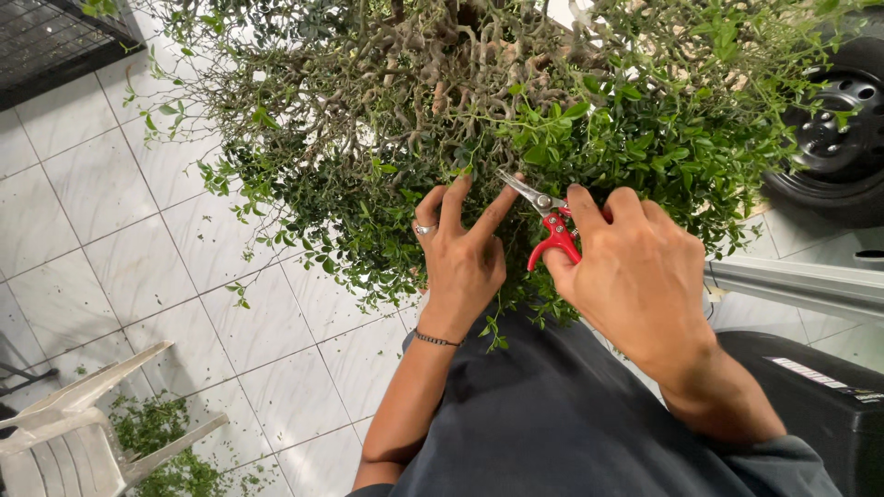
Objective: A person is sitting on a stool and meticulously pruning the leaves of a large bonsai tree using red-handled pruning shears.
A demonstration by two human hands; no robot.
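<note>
Two hands work at the near edge of a dense shrub (516, 120), low on its leafy skirt. The right hand (635, 276) is closed around red-handled shears (551, 225), whose steel blades point up and left into the foliage, tips just parted. The left hand (460, 253) lies just left of the shears, fingers (453, 207) spread and pressed among the twigs, holding a sprig up beside the blades; it grips nothing firmly that can be seen. A ring and a thin bracelet sit on that hand and wrist.

Below and left of the shrub, clippings (166, 451) litter the tiled floor (110, 248) beside a white plastic chair (64, 423). A car wheel (838, 120) stands at the shrub's right.

The likeliest mishap is a nick to the left forefinger, since it rests so close to the blade tips. A cut taken blind through thick leaves could also sever a woody branch meant to stay.
</note>
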